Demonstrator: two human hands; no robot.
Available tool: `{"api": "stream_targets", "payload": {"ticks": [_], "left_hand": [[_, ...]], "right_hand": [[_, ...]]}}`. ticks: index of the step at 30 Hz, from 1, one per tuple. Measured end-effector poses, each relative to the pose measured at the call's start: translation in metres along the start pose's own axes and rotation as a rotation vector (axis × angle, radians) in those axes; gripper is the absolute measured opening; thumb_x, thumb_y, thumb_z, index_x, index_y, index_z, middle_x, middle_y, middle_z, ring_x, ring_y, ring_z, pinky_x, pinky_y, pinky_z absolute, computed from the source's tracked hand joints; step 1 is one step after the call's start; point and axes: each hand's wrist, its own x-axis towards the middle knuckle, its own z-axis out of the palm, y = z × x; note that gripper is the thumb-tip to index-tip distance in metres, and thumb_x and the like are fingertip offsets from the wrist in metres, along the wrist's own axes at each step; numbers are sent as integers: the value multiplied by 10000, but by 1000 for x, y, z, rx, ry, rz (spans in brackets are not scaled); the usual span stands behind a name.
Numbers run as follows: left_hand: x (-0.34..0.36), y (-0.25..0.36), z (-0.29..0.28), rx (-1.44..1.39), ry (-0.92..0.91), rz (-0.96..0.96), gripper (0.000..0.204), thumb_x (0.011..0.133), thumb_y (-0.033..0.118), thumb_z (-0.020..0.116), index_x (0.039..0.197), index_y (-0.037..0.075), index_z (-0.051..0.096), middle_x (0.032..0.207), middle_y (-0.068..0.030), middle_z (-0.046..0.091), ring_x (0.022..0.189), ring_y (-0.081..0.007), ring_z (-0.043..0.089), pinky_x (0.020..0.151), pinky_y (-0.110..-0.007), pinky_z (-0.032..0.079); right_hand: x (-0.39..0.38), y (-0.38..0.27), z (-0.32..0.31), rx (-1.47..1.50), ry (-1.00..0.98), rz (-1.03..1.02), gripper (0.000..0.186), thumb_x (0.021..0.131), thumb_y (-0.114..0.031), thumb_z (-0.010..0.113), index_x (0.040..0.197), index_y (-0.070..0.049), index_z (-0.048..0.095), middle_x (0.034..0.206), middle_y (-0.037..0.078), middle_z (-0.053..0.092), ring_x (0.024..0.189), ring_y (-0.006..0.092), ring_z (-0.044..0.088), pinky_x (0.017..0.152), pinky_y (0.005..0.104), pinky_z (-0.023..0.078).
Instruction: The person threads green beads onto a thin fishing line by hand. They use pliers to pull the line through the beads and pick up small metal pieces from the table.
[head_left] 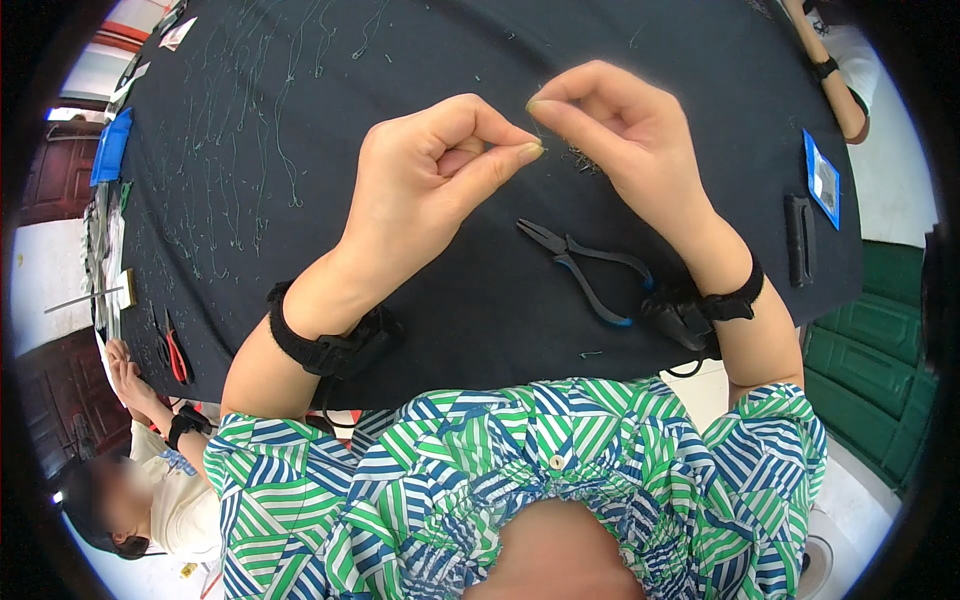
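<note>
Above the black cloth my left hand (425,170) is closed in a pinch, thumb against forefinger. My right hand (635,125) pinches too, its fingertips a short way above and beside the left ones. Between the two pinches runs a thin thread (539,130), hard to make out against the cloth. Behind the right hand lies a small heap of dark metal bits (580,160), partly hidden by it. Pliers (585,265) with black and blue handles rest, spread apart, below the hands.
Many thin green threads (290,175) lie across the cloth (440,340) at the left. Red-handled cutters (175,350) are at its left edge. A blue packet (823,180) and a black bar-shaped object (800,240) lie at right. Other people sit at left and far right.
</note>
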Motion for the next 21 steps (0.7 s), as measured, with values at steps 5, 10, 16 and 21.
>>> {"api": "stream_targets", "payload": {"ticks": [5,10,16,21], "left_hand": [[1,0,-2,8,58,37,86,899,65,665,954,-1,665,763,15,652,618,19,511,529,-122,349],[1,3,1,-63,140,-5,98,889,82,679,921,-9,662,661,46,553,571,18,439,499,-145,310],[2,1,4,-255,203,-37,136,892,112,683,915,-20,662,627,65,551,560,29,412,499,-148,297],[3,1,5,-390,171,-122,165,905,147,671,952,-11,665,721,54,614,618,27,472,534,-139,329]], "right_hand": [[-1,6,2,187,-161,239,152,886,-177,672,935,-33,680,565,-109,403,518,-10,319,480,200,247],[-3,-8,4,123,-193,243,111,854,-151,667,866,-41,662,539,-94,379,510,1,305,476,222,243],[-4,-14,5,-60,-225,123,95,812,-143,673,821,-51,653,505,-43,342,485,33,294,468,256,239],[-4,-12,4,-61,-251,103,99,811,-143,681,826,-47,662,535,-24,399,494,48,344,477,245,284]]}}
